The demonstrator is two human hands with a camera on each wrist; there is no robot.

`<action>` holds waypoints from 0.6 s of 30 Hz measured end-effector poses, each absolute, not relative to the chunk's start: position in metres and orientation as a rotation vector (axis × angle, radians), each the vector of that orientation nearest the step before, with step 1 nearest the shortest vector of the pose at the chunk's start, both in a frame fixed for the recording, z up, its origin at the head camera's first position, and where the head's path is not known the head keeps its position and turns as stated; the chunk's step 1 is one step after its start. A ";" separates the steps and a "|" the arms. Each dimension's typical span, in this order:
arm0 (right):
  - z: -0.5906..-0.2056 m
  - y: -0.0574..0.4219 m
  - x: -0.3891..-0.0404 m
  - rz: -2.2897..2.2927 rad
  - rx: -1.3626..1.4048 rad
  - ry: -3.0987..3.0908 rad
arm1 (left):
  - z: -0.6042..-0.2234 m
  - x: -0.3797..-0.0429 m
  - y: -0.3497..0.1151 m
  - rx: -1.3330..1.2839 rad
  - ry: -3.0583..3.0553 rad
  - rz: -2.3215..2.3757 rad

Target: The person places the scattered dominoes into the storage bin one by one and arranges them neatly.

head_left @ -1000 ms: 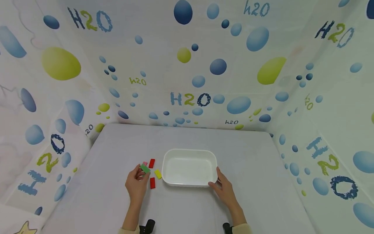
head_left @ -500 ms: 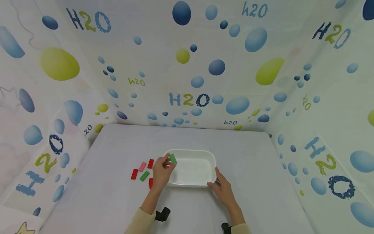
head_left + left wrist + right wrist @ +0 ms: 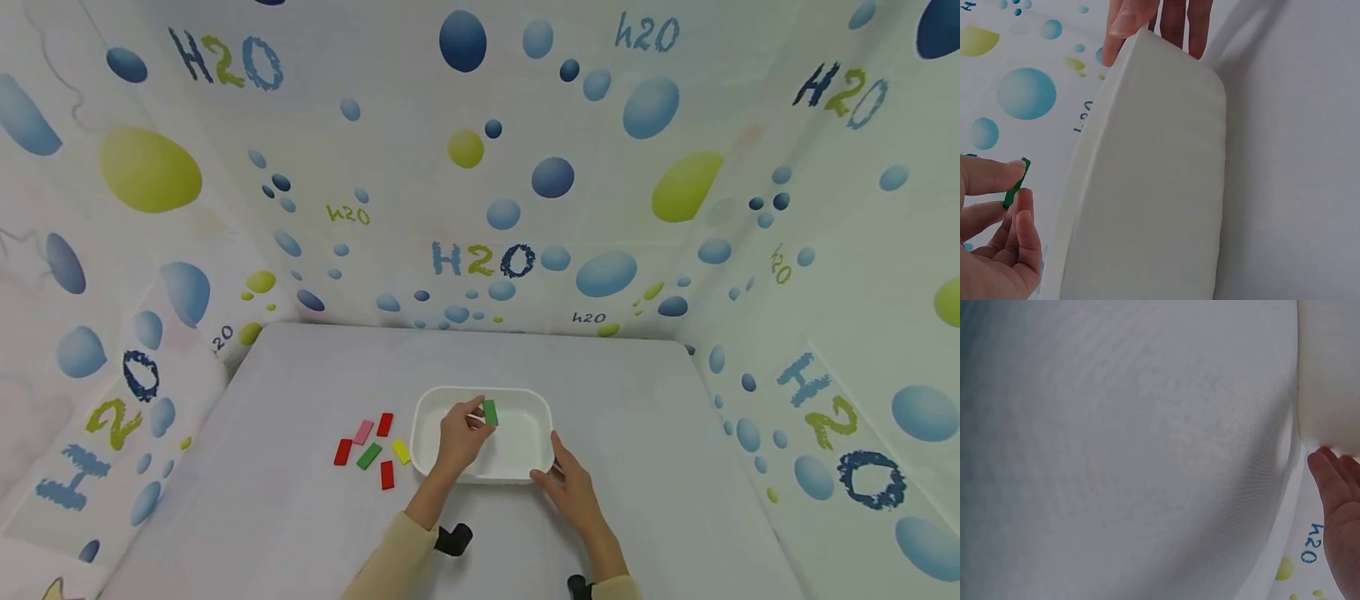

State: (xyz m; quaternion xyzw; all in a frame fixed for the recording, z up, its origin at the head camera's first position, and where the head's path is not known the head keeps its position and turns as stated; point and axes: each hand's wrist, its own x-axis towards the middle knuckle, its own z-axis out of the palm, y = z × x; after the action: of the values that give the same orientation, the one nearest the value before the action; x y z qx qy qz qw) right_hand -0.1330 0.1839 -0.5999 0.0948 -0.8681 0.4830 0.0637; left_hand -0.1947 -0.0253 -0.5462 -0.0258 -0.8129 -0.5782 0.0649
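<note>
Spotted walls [image 3: 405,175] surround a white table [image 3: 637,400] bearing a white tray [image 3: 521,454]. Over the tray, the left hand [image 3: 460,435] pinches a green block [image 3: 491,412] between thumb and fingers. At the tray's right end, the right hand [image 3: 573,487] grips its edge. Left of the tray lie three red blocks [image 3: 387,475], a pink block [image 3: 363,432], a second green block [image 3: 369,456] and, nearest the tray, a yellow block [image 3: 401,452].
</note>
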 end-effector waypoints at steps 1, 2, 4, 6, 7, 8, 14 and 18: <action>-0.600 0.184 -0.133 1.456 0.285 -2.622 | -0.548 -0.197 -0.023 -0.082 -2.465 -1.751; -0.601 0.184 -0.133 1.451 0.283 -2.620 | -0.549 -0.199 -0.020 -0.086 -2.480 -1.754; -0.602 0.183 -0.133 1.440 0.279 -2.620 | -0.551 -0.202 -0.015 -0.102 -2.518 -1.752; -0.603 0.183 -0.134 1.440 0.270 -2.623 | -0.552 -0.204 -0.011 -0.121 -2.567 -1.758; -0.603 0.184 -0.134 1.444 0.267 -2.624 | -0.553 -0.204 -0.008 -0.139 -2.592 -1.754; -0.603 0.184 -0.134 1.454 0.262 -2.626 | -0.553 -0.205 -0.006 -0.157 -2.611 -1.759; -0.602 0.184 -0.134 1.492 0.257 -2.627 | -0.558 -0.208 0.007 -0.198 -2.663 -1.804; -0.603 0.184 -0.134 1.505 0.260 -2.622 | -0.562 -0.209 0.015 -0.178 -2.704 -1.791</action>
State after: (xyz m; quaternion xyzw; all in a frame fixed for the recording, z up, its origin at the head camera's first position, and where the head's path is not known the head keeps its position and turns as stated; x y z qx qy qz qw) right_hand -0.1341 0.1841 -0.6027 0.0855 -0.8629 0.4952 0.0538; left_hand -0.2086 0.0154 -0.5617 -0.0548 -0.8312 -0.5507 -0.0535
